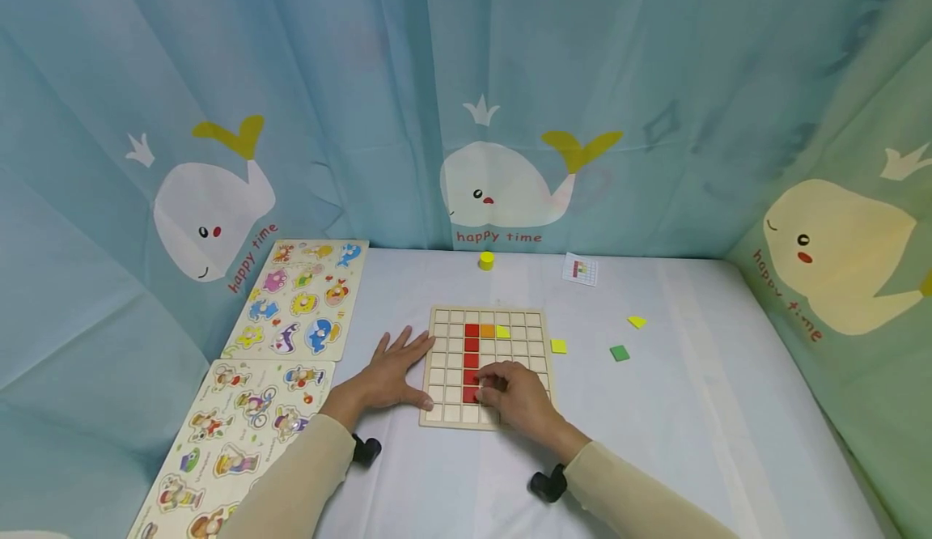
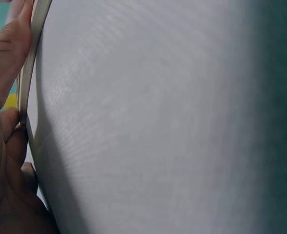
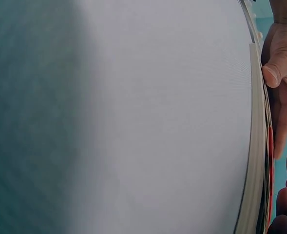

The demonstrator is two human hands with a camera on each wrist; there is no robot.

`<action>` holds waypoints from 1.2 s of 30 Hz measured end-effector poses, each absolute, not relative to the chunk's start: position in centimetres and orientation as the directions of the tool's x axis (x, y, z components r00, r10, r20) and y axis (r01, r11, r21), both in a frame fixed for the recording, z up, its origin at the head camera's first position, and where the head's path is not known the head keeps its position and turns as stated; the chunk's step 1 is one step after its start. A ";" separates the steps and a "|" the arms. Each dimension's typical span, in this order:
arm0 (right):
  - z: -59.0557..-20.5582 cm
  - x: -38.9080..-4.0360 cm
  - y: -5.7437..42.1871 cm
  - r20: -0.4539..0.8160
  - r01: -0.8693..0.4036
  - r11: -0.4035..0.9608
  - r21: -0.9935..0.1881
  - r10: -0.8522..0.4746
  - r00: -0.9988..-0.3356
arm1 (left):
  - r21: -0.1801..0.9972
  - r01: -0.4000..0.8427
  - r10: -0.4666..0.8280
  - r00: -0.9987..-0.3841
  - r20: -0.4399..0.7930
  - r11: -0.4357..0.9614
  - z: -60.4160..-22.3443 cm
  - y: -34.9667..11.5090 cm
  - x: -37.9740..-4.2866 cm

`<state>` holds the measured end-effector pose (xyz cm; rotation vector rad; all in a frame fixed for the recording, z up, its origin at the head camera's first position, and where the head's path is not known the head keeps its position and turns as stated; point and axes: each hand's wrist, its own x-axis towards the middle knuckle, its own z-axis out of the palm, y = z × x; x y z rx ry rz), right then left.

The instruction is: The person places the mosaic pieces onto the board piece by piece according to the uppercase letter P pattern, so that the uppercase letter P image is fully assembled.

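A wooden grid board (image 1: 451, 416) lies in the middle of the table. A column of red square tiles (image 1: 472, 345) stands in it, with an orange tile (image 1: 488, 331) and a yellow tile (image 1: 503, 332) beside the top one. My left hand (image 1: 389, 373) lies spread along the board's left edge, thumb at the lower corner and fingertips at the upper side. Over the lower grid, my right hand (image 1: 520, 397) has curled fingers, with thumb and forefinger at the lowest red tiles. In the right wrist view its fingertips (image 3: 285, 201) show at the edge, with a speck of red between them.
Right of the board lie a loose yellow square (image 1: 558, 346), a green diamond (image 1: 620, 353) and a yellow triangle (image 1: 637, 322). A yellow cylinder (image 1: 486, 261) and a pattern card (image 1: 580, 269) are behind it. Two picture puzzle boards (image 1: 294, 300) lie at the left. Curtains (image 1: 349, 102) surround the table.
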<state>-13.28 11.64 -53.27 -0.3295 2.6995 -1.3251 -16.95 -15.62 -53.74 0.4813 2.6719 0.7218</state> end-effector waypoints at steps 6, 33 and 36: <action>-52.7 -13.9 12.2 -0.007 -0.111 0.528 -0.842 -0.216 -0.976 | 0.539 0.234 0.404 -0.888 -0.220 0.809 -53.8 -15.6 -17.0; -51.8 -18.1 23.5 0.004 0.001 0.626 -0.780 0.006 -1.000 | 0.546 0.224 0.398 -0.890 -0.222 0.807 -53.9 -15.5 -16.9; -51.9 -18.1 24.6 0.005 0.015 0.649 -0.760 0.030 -1.000 | 0.537 0.227 0.398 -0.889 -0.227 0.812 -53.9 -15.5 -17.0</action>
